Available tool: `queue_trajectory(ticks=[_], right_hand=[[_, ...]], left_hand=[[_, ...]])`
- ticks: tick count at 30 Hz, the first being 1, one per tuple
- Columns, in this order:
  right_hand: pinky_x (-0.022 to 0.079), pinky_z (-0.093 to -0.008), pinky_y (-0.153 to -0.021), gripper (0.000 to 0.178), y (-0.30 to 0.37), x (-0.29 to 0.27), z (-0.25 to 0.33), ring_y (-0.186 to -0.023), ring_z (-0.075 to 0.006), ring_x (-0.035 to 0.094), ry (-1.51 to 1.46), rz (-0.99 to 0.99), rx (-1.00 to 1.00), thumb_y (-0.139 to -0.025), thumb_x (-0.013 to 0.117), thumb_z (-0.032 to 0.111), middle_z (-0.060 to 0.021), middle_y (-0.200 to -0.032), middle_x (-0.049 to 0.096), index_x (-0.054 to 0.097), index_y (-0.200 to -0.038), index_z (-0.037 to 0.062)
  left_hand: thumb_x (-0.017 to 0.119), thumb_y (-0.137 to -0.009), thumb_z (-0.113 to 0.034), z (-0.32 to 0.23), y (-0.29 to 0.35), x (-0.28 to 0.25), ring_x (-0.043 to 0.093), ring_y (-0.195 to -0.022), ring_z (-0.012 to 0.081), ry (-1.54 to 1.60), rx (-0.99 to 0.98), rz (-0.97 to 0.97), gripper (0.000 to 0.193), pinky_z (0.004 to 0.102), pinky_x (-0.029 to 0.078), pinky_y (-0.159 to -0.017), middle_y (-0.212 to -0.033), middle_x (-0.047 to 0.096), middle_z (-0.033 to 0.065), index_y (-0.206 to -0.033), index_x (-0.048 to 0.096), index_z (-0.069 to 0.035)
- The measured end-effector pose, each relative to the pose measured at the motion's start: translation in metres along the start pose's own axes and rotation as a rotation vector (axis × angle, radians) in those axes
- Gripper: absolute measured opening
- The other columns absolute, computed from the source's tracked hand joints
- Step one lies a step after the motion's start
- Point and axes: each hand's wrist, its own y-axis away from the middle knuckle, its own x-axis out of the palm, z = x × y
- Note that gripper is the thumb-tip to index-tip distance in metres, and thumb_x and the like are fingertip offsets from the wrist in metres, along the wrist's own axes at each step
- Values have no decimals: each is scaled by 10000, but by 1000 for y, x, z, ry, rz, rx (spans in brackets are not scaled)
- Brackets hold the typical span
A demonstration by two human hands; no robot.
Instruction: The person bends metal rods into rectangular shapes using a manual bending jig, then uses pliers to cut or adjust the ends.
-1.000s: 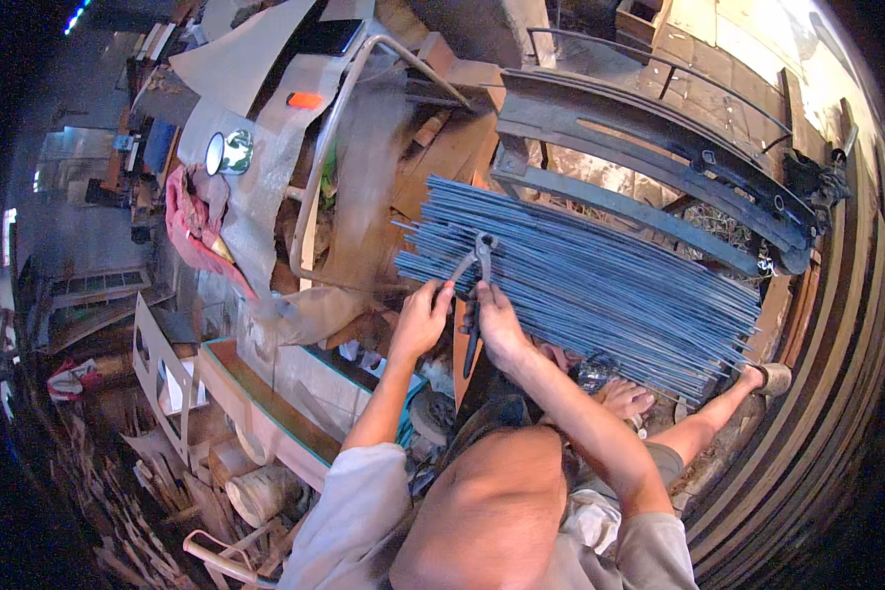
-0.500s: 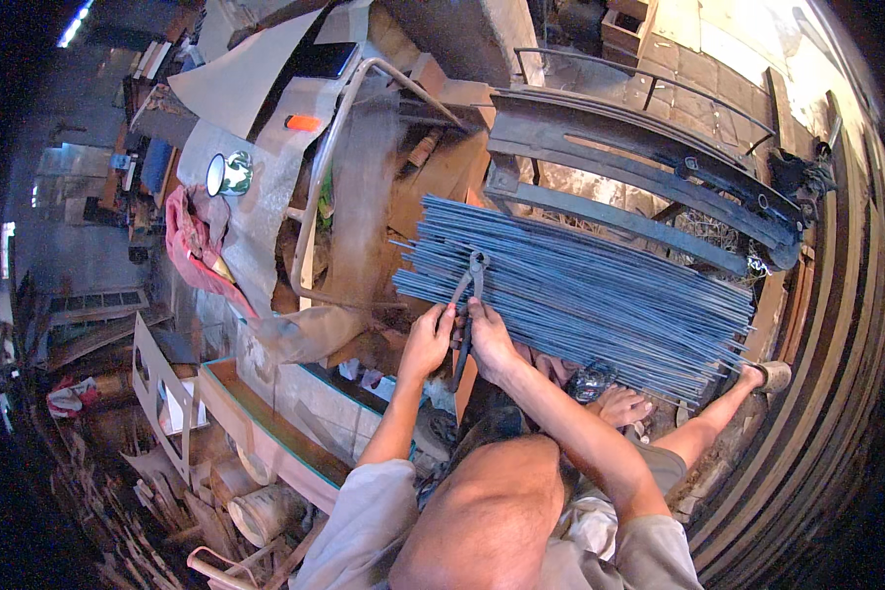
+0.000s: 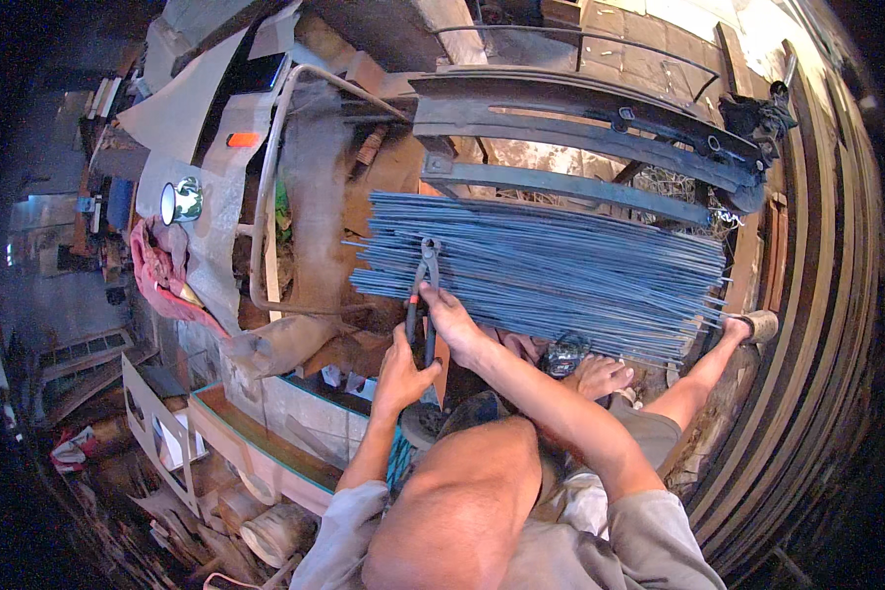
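A pair of dark pincers (image 3: 428, 267) with a touch of orange on one handle lies over the left part of a wide bundle of thin blue-grey metal rods (image 3: 560, 270). Their jaws point away from me, over the rods. My right hand (image 3: 449, 320) is closed around the pincers just below the joint. Lower down, my left hand (image 3: 401, 376) grips the handle ends, its thumb against the right one. Whether a wire or rod sits in the jaws is too small to tell.
Beyond the rods runs a dark steel beam frame (image 3: 580, 128). A bent metal tube frame (image 3: 277, 118) stands left, beside a sheet carrying an enamel mug (image 3: 181, 201), an orange object (image 3: 242, 140) and a red cloth (image 3: 162, 270). My bare foot (image 3: 602, 376) rests by the rods; long bars (image 3: 806, 324) line the right.
My left hand has slid down toward the handle ends, and the pincers' handles stand closer together. My right hand stays near the joint. The whole view has shifted, so the surroundings appear further left.
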Motion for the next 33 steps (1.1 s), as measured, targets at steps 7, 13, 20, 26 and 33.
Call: queue_trajectory(ticks=[7,13,20,26,33], right_hand=[[533,-343,-710,350,-12,1,0,-753,-195,635,-380,210,152,-883,699,420,-48,-810,623,569,-912,97],[497,-331,-555,386,-7,6,7,-498,-148,462,-280,97,177,-864,722,407,6,-599,465,473,-753,134],[436,-316,-497,381,-4,7,9,-494,-129,427,-215,84,152,-881,712,387,17,-605,447,463,-733,139],[430,-310,-563,418,9,-4,5,-577,-139,457,121,72,62,-933,611,479,-1,-691,509,598,-865,67],[434,-335,-655,537,6,-12,1,-674,-156,501,126,102,67,-971,500,551,-21,-765,565,661,-888,46]], left_hand=[[812,-677,-242,-20,5,6,614,-1063,426,102,-134,-56,762,469,481,-917,-1114,629,275,-1277,440,43],[809,-702,-246,-3,26,35,639,-953,429,-25,-56,-234,691,477,503,-842,-1077,621,292,-1199,441,62],[786,-750,-224,-19,25,35,636,-969,393,346,-291,-86,596,495,487,-850,-1021,614,276,-1144,432,49],[800,-750,-247,-25,39,41,641,-892,392,108,-154,-283,548,481,481,-774,-940,639,246,-1081,466,35],[714,-881,-240,-2,30,42,595,-621,142,865,-310,-143,256,281,450,-520,-773,632,54,-951,575,-37]])
